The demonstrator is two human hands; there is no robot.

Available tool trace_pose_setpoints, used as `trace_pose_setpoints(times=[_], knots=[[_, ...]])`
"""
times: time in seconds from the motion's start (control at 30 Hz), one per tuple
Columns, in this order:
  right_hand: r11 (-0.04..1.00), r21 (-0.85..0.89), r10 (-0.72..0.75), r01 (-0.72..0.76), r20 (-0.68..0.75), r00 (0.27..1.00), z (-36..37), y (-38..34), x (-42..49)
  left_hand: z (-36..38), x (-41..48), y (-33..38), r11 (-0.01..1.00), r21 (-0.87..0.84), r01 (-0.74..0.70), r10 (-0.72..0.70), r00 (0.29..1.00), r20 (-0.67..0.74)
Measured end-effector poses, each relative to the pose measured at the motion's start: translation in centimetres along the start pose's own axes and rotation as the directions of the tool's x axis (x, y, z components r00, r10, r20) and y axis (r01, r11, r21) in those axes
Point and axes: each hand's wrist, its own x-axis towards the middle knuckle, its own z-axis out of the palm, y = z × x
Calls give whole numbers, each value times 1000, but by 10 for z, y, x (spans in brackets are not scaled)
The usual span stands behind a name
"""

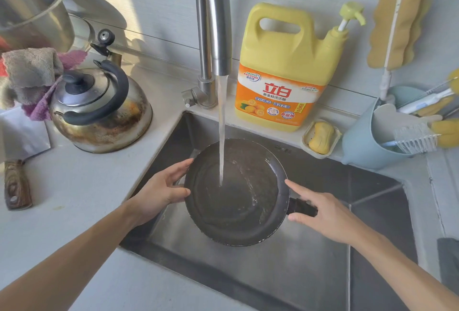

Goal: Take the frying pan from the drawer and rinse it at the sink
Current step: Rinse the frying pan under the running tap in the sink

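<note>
A dark round frying pan (236, 194) hangs over the steel sink (323, 256), tilted slightly. A stream of water from the tall steel faucet (213, 24) falls into the middle of the pan and spreads over its bottom. My left hand (164, 189) grips the pan's left rim, thumb on the near edge and fingers over the far edge. My right hand (323, 213) is at the pan's right side over its short dark handle (301, 207), fingers stretched out, index tip touching the rim; the handle shows between thumb and fingers.
A large yellow detergent jug (285, 72) stands behind the sink beside a soap dish (321, 138). A blue holder with brushes (367, 136) sits at right. On the left counter are a steel kettle (101, 109), cloths (29, 72) and a knife (17, 181).
</note>
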Motion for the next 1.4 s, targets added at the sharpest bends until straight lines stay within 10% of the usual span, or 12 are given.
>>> trace_pose_setpoints(times=[0.4, 0.77, 1.1, 1.4], knots=[[951, -302, -73, 59, -34, 997, 25, -19, 16, -11, -14, -10, 989, 128, 70, -66, 997, -34], [999, 26, 41, -42, 42, 998, 47, -2, -4, -9, -16, 15, 935, 355, 9, -2, 1000, -19], [997, -34, 64, -64, -5, 998, 36, -6, -13, -12, -6, 28, 881, 463, 95, -83, 995, -46], [998, 2, 67, -67, 11, 998, 40, -13, -21, -9, 30, 116, 876, 477, -62, 208, 943, -260]])
